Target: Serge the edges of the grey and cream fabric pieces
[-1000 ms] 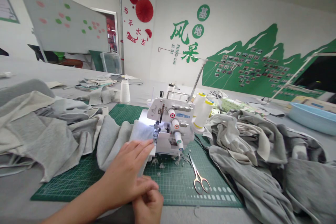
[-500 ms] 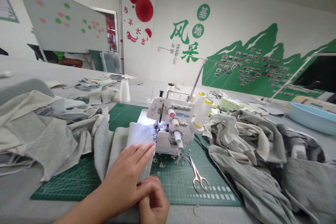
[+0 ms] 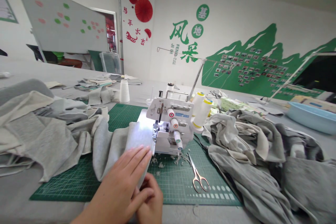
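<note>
A white overlock sewing machine [image 3: 170, 120] stands on a green cutting mat [image 3: 178, 182], its lamp lit over the needle area. Grey knit fabric [image 3: 139, 134] lies folded on its bed, with the right edge beside the presser foot [image 3: 155, 131]. Flat on this fabric, just in front of the foot, rests my left hand [image 3: 126, 175], fingers stretched out. My right hand [image 3: 152, 197] is closed at the near edge of the cloth, pinching it, partly hidden by my left hand. Small scissors [image 3: 198, 176] lie on the mat to the right.
Piles of grey fabric flank the machine, one pile [image 3: 52, 122] at left, another [image 3: 249, 154] at right. Thread cones [image 3: 202, 112] stand behind the machine, and a white cone [image 3: 124, 91] stands to its left. A blue basin [image 3: 312, 117] sits far right. Lint [image 3: 181, 159] litters the mat.
My left hand has drawn back a little from the presser foot, toward me. My right hand has shifted slightly left along the near fabric edge. More of the fabric by the foot shows.
</note>
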